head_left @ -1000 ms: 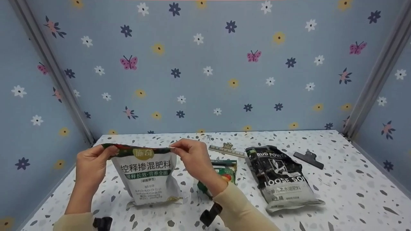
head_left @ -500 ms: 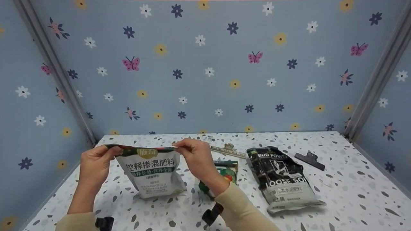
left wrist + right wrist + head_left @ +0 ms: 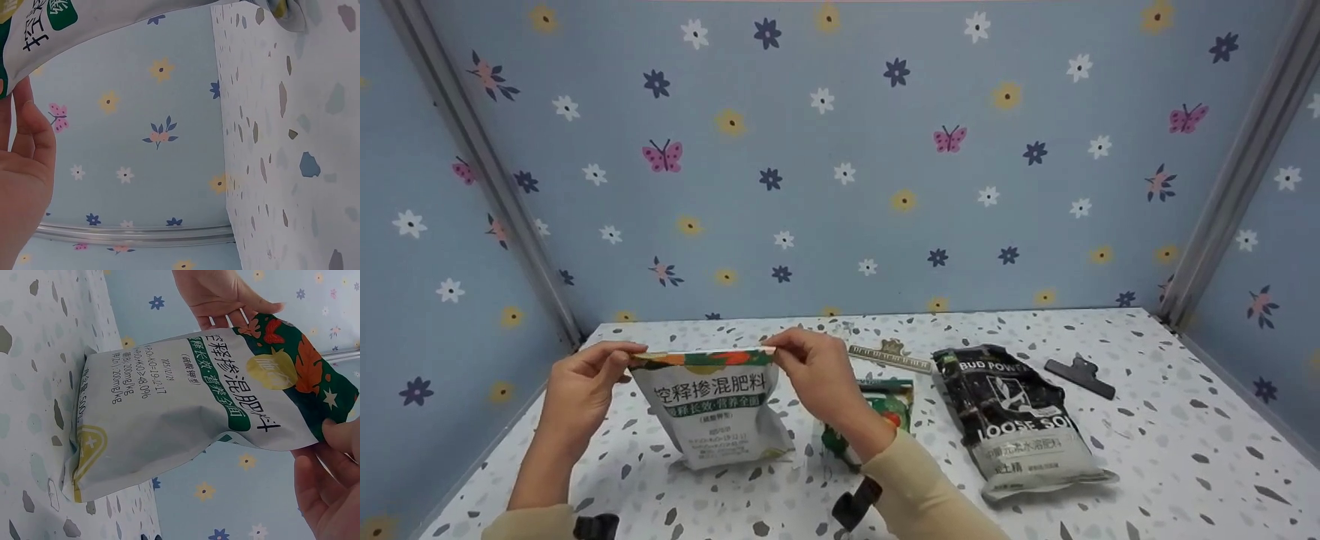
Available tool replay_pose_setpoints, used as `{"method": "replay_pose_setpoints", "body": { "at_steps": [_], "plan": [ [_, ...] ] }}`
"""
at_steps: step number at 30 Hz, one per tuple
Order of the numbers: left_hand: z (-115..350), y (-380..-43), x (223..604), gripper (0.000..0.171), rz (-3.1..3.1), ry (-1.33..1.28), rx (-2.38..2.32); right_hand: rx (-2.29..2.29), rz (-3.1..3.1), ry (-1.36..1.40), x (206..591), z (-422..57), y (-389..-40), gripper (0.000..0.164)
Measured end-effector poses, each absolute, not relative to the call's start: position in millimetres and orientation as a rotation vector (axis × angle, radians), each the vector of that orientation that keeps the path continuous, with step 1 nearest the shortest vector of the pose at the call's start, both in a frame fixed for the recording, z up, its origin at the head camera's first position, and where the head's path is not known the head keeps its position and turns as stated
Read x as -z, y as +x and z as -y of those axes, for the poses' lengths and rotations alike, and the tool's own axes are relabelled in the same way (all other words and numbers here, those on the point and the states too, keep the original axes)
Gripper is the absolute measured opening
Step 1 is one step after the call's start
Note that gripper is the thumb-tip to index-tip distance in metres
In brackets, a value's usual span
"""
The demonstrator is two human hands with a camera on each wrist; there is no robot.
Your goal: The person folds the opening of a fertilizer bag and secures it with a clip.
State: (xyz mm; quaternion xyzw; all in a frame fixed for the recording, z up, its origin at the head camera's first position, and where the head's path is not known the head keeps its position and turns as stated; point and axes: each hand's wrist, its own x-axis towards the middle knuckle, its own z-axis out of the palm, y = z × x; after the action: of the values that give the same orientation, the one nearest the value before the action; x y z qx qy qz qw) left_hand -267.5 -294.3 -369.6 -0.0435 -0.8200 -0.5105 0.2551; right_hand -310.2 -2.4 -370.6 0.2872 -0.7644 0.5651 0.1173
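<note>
1. The grip of the left hand [image 3: 581,386] is closed in a pinch, with thumb and fingers on the upper left corner of the white bag [image 3: 720,420].
2. The grip of the right hand [image 3: 821,375] pinches the upper right corner of this same bag, also between thumb and fingers.
3. So the white bag is between the two hands; its top edge is pulled nearly straight from one grip to the other, and its body hangs lower than both grips.
4. The bag leans a little, with its lower end more to the right than its top; this lower end appears to rest on the bench [image 3: 1185,465].
5. The top band of the bag is green with orange and red figures, and in the right wrist view a yellow oval shows on it; below, the surface is white with printed text.
6. Near the right forearm, and partly hidden by it, there is a smaller green bag [image 3: 889,401] on the bench.
7. Behind the green bag lies a gold clip [image 3: 889,355]; its right end is just beside the black bag [image 3: 1020,420], and I cannot tell if they touch.
8. The black bag, grey in its lower part, lies well apart from both hands.
9. Farthest to the right, a black clip [image 3: 1080,375] lies near the black bag.
</note>
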Motion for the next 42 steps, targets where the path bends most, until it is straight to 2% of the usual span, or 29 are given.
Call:
{"method": "replay_pose_setpoints", "body": {
  "at_steps": [5,13,19,27,31,42],
  "plan": [
    [294.9,-264.4,361.5,0.04,2.293,-0.184,1.386,-1.657,2.257,0.855,369.4,1.2,-312.5,0.019],
    [293.9,-260.7,351.3,0.037,2.41,-0.122,1.321,-1.894,2.267,0.816,362.6,0.8,-311.5,0.028],
    [292.9,-262.5,353.5,0.042,2.48,-0.055,1.23,-1.915,2.244,0.816,362.5,2.9,-309.7,0.022],
    [291.4,-263.0,359.9,0.034,2.416,-0.03,1.227,-1.773,2.274,0.896,362.7,4.4,-304.6,0.019],
    [289.3,-263.2,361.6,0.03,2.392,-0.003,1.252,-1.578,2.272,0.944,363.8,5.8,-301.3,0.018],
    [287.1,-269.1,361.2,0.022,2.373,-0.057,1.271,-0.557,2.32,0.952,343.9,42.8,-294.9,0.012]
  ]
}}
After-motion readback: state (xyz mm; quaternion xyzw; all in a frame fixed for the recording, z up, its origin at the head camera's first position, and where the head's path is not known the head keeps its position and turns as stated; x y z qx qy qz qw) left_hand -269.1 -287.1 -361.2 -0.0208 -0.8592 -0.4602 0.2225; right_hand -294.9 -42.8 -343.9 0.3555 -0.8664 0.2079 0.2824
